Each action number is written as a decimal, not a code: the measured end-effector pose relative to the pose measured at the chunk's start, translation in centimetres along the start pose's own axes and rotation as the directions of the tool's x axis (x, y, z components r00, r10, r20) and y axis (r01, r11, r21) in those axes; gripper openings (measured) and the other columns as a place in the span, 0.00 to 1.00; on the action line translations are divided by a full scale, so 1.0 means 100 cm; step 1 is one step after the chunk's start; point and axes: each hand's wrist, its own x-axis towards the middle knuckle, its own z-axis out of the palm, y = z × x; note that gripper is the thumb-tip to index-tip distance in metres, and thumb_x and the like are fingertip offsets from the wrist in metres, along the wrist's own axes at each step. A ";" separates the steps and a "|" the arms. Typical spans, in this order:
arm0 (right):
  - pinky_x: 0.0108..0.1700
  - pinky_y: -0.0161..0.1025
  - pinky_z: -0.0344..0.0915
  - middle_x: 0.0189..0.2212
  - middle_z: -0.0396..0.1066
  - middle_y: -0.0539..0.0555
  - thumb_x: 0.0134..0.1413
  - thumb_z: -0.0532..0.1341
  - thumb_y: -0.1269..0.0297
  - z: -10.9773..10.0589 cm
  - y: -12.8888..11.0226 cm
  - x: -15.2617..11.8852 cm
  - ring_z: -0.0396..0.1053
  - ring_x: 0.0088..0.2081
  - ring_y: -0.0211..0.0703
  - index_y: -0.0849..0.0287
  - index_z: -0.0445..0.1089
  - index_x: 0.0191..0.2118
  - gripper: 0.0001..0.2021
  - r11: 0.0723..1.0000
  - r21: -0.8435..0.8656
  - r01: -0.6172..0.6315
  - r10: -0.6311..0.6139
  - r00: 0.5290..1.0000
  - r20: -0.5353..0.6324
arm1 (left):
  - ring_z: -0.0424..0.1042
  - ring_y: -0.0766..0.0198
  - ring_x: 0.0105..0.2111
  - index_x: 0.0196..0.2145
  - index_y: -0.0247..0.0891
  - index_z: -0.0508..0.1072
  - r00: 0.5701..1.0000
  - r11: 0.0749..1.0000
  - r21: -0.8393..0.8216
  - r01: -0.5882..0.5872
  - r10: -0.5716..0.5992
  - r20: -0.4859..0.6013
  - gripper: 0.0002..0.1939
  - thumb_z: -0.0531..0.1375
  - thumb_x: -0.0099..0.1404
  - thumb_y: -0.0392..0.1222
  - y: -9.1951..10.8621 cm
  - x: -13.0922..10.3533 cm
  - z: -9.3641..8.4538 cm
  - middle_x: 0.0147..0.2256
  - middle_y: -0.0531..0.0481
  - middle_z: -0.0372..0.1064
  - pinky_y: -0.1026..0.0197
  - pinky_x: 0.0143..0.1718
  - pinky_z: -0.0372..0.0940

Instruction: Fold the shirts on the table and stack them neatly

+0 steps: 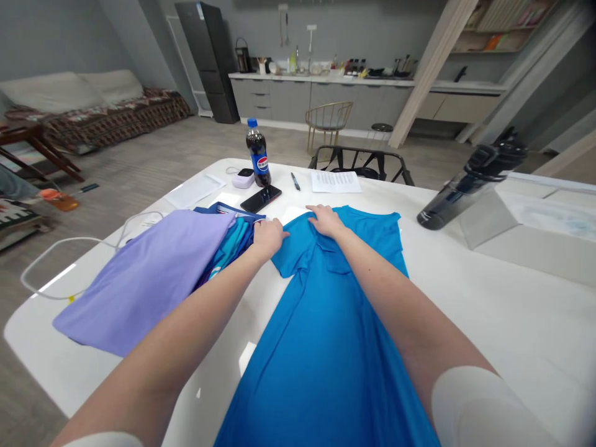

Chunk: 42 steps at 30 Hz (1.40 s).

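A blue short-sleeved shirt (pixel 321 347) lies spread on the white table, its collar end away from me and its lower part reaching the bottom of the view. My left hand (pixel 269 238) is closed at the edge of the left sleeve, its fingers partly hidden. Flat on the shirt near the shoulder rests my right hand (pixel 325 221), fingers stretched out. Left of the shirt is a pile of folded clothes with a lilac garment (pixel 149 279) on top and teal and dark blue ones (pixel 233 239) showing beneath.
Behind the clothes are a phone (pixel 261 199), a cola bottle (pixel 258 155), a lilac case (pixel 243 179), a pen (pixel 295 182) and papers (pixel 335 182). A dark bottle (pixel 454 192) and a clear-sided box (pixel 531 233) stand at right. A white cable (pixel 60 241) loops over the left edge.
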 end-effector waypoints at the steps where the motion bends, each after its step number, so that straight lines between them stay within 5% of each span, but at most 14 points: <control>1: 0.56 0.56 0.63 0.61 0.65 0.65 0.68 0.56 0.61 0.000 -0.001 0.007 0.61 0.59 0.62 0.52 0.63 0.66 0.24 1.000 -0.012 0.012 -0.012 1.000 0.017 | 0.71 0.41 0.52 0.50 0.29 0.72 1.000 1.000 0.005 -0.005 0.005 0.025 0.24 0.56 0.71 0.55 -0.002 0.001 -0.001 0.46 0.29 0.75 0.48 0.52 0.60; 5: 0.54 0.54 0.63 0.54 0.68 0.63 0.65 0.59 0.62 -0.001 0.000 0.027 0.64 0.55 0.60 0.54 0.73 0.54 0.14 0.998 -0.042 0.053 -0.051 0.997 0.063 | 0.70 0.39 0.54 0.42 0.33 0.77 0.997 0.997 0.010 -0.079 0.079 0.014 0.18 0.59 0.69 0.52 -0.011 -0.004 -0.008 0.49 0.30 0.74 0.46 0.52 0.61; 9: 0.49 0.44 0.63 0.45 0.71 0.58 0.61 0.61 0.65 -0.009 0.009 0.028 0.67 0.47 0.51 0.57 0.76 0.45 0.09 0.994 0.037 0.102 -0.102 0.995 -0.014 | 0.74 0.48 0.41 0.30 0.38 0.74 0.995 0.953 -0.292 -0.081 0.094 0.032 0.18 0.59 0.67 0.55 -0.019 -0.018 -0.032 0.32 0.42 0.75 0.53 0.43 0.63; 13: 0.43 0.38 0.62 0.37 0.74 0.53 0.56 0.60 0.70 -0.032 0.020 0.012 0.67 0.38 0.43 0.60 0.76 0.42 0.10 0.957 0.254 0.137 -0.105 0.985 -0.136 | 0.66 0.62 0.24 0.23 0.39 0.65 0.980 0.660 -0.744 -0.107 0.198 0.034 0.23 0.60 0.65 0.60 -0.010 -0.030 -0.067 0.20 0.53 0.61 0.62 0.27 0.58; 17: 0.43 0.38 0.64 0.35 0.76 0.53 0.50 0.59 0.72 -0.069 0.043 -0.008 0.68 0.35 0.42 0.61 0.77 0.38 0.12 0.913 0.380 0.146 -0.049 0.966 -0.254 | 0.61 0.69 0.21 0.27 0.38 0.67 0.937 0.247 -0.966 -0.076 0.349 0.015 0.22 0.63 0.63 0.60 0.043 -0.028 -0.096 0.22 0.55 0.60 0.65 0.23 0.55; 22: 0.43 0.38 0.68 0.38 0.79 0.55 0.49 0.63 0.69 -0.091 0.101 -0.033 0.72 0.36 0.42 0.62 0.77 0.41 0.12 0.845 0.534 0.029 0.111 0.967 -0.228 | 0.69 0.67 0.27 0.33 0.38 0.68 0.915 0.010 -0.999 0.047 0.400 0.047 0.16 0.61 0.68 0.53 0.156 -0.025 -0.098 0.30 0.49 0.69 0.66 0.26 0.61; 25: 0.39 0.37 0.69 0.40 0.79 0.57 0.54 0.64 0.65 -0.084 0.141 -0.063 0.72 0.32 0.40 0.63 0.76 0.48 0.15 0.773 0.606 -0.186 0.356 0.918 -0.173 | 0.76 0.60 0.37 0.42 0.37 0.69 0.896 0.069 -0.988 0.141 0.415 0.157 0.15 0.55 0.73 0.52 0.198 -0.026 -0.076 0.44 0.39 0.74 0.61 0.33 0.69; 28: 0.36 0.37 0.67 0.36 0.79 0.57 0.64 0.59 0.55 -0.074 0.169 -0.111 0.71 0.28 0.40 0.63 0.78 0.43 0.17 0.725 0.584 -0.366 0.537 0.831 -0.145 | 0.74 0.53 0.47 0.48 0.37 0.70 0.937 0.231 -0.971 0.064 0.322 0.138 0.12 0.54 0.72 0.45 0.203 -0.018 -0.047 0.52 0.37 0.72 0.53 0.45 0.69; 30: 0.36 0.38 0.66 0.33 0.78 0.57 0.66 0.55 0.46 -0.069 0.175 -0.143 0.72 0.30 0.43 0.62 0.79 0.38 0.24 0.754 0.513 -0.411 0.542 0.830 -0.131 | 0.69 0.50 0.55 0.52 0.39 0.70 0.964 0.486 -0.860 -0.154 0.265 -0.023 0.13 0.55 0.71 0.39 0.194 -0.004 -0.029 0.55 0.39 0.70 0.48 0.54 0.64; 33: 0.38 0.38 0.65 0.34 0.77 0.57 0.60 0.58 0.36 -0.064 0.169 -0.179 0.73 0.36 0.48 0.58 0.79 0.35 0.28 0.858 0.326 -0.396 0.460 0.876 -0.146 | 0.61 0.44 0.60 0.60 0.43 0.67 0.919 0.823 -0.409 -0.394 0.339 -0.202 0.20 0.52 0.72 0.39 0.178 0.022 -0.008 0.61 0.39 0.65 0.37 0.59 0.56; 36: 0.39 0.39 0.65 0.39 0.76 0.59 0.58 0.64 0.44 -0.058 0.158 -0.198 0.73 0.39 0.49 0.58 0.78 0.39 0.19 0.901 0.178 -0.397 0.425 0.889 -0.171 | 0.61 0.42 0.59 0.60 0.43 0.67 0.922 0.904 -0.191 -0.383 0.361 -0.140 0.20 0.49 0.74 0.42 0.170 0.041 0.005 0.60 0.37 0.64 0.37 0.57 0.55; 39: 0.41 0.39 0.65 0.38 0.77 0.58 0.60 0.63 0.58 -0.054 0.151 -0.206 0.73 0.39 0.47 0.58 0.77 0.37 0.09 0.889 0.177 -0.423 0.452 0.874 -0.181 | 0.62 0.42 0.56 0.54 0.39 0.71 0.939 0.931 -0.146 -0.334 0.315 -0.136 0.17 0.50 0.74 0.44 0.167 0.050 0.009 0.56 0.35 0.65 0.41 0.55 0.56; 42: 0.42 0.39 0.64 0.36 0.78 0.56 0.62 0.62 0.61 -0.058 0.146 -0.203 0.74 0.39 0.47 0.57 0.76 0.36 0.07 0.889 0.250 -0.383 0.438 0.870 -0.226 | 0.63 0.44 0.54 0.49 0.38 0.72 0.940 0.934 -0.168 -0.315 0.281 -0.195 0.15 0.50 0.74 0.44 0.166 0.051 0.006 0.53 0.36 0.67 0.43 0.54 0.57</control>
